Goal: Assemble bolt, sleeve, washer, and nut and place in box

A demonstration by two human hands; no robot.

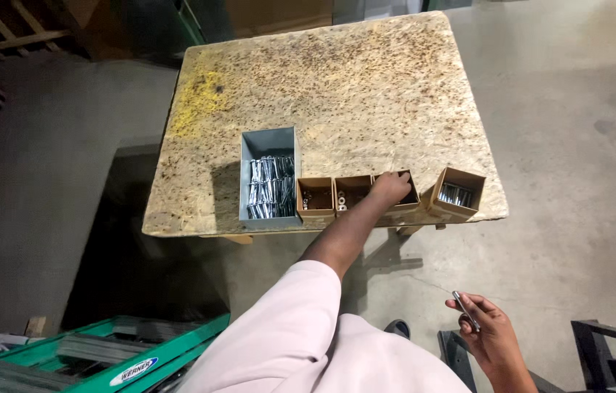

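My left hand point(391, 186) reaches across the table edge into a small brown cardboard box point(408, 209), third in a row of open boxes. Its fingers curl down inside, and whether they hold anything is hidden. Low at the right, off the table, my right hand point(488, 333) grips a short shiny metal pin point(464, 309). A grey metal bin point(268, 143) full of shiny metal pins point(271, 189) stands at the left of the row. Two more small boxes point(315, 199) point(352, 192) hold a few small parts. A tilted box point(458, 193) at the right holds metal pieces.
The boxes stand along the near edge of a speckled chipboard table point(337, 87) on a concrete floor. A green ladder point(104, 353) lies at the lower left. A dark metal frame point(606, 349) is at the lower right, a wooden pallet point(2, 25) at the top left.
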